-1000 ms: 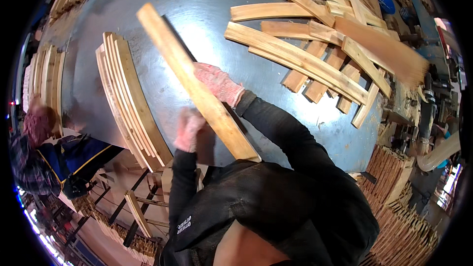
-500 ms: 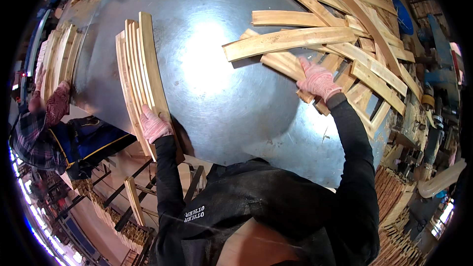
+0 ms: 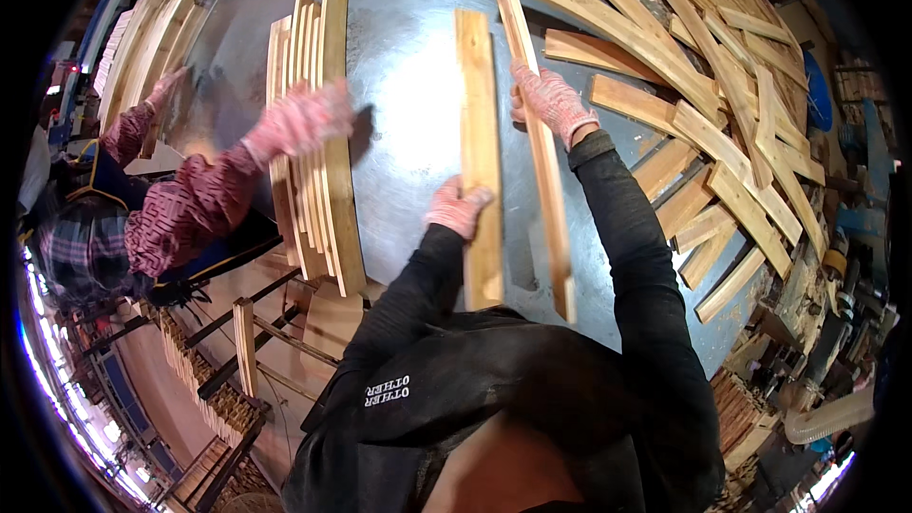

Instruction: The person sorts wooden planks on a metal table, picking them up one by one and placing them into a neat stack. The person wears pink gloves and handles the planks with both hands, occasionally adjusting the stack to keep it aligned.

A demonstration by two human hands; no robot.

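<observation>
In front of me my left hand (image 3: 459, 206), in a pinkish knit glove, is closed on the left edge of a light wooden board (image 3: 480, 114) that points away from me. My right hand (image 3: 551, 103), gloved alike, grips a second wooden strip (image 3: 547, 199) near its upper half, seen narrow edge on. A gap of bare metal separates the two pieces. To the left, a row of boards on edge (image 3: 337, 171) stands side by side. A co-worker's gloved hand (image 3: 302, 122), blurred, is over that row.
A grey metal table (image 3: 399, 199) lies under everything. Loose boards (image 3: 655, 104) are heaped crosswise on its right side. Another bundle of boards (image 3: 157, 47) stands far left by the co-worker's other hand. Stacked wood (image 3: 741, 418) sits below the table's right edge.
My left hand has left the row of boards and now grips a single board. My right hand has drawn a strip out of the heap toward the middle. The co-worker's arm has reached over the row.
</observation>
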